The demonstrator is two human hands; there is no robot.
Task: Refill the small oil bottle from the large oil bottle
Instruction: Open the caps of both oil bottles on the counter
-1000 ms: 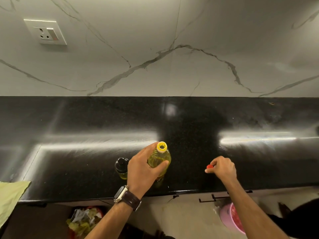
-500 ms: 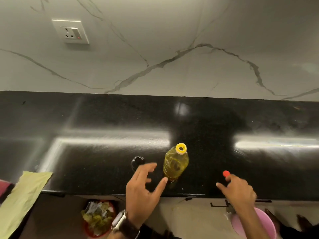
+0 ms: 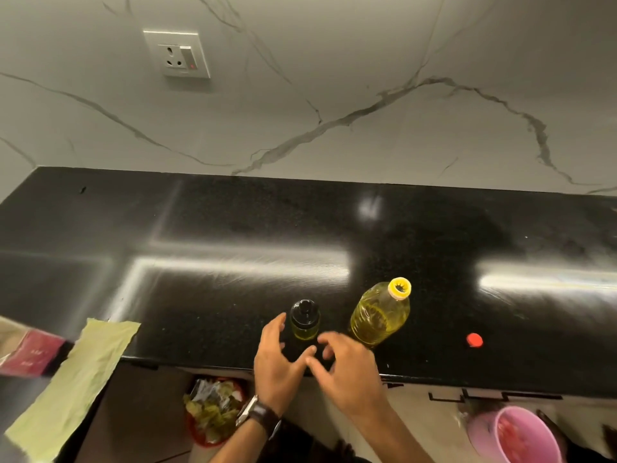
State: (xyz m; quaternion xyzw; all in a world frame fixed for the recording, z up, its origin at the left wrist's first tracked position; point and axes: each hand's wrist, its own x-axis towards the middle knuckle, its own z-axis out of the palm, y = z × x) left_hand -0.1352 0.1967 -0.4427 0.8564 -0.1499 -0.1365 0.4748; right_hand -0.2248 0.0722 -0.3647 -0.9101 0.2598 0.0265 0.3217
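The small oil bottle, black-capped with a little yellow oil in its base, stands upright near the front edge of the black granite countertop, just left of the large oil bottle, which stands uncapped and nearly full. The left hand and right hand hover just in front of the small bottle with fingers spread and loosely bent, gripping nothing. A red cap lies on the counter to the right of the large bottle, apart from it.
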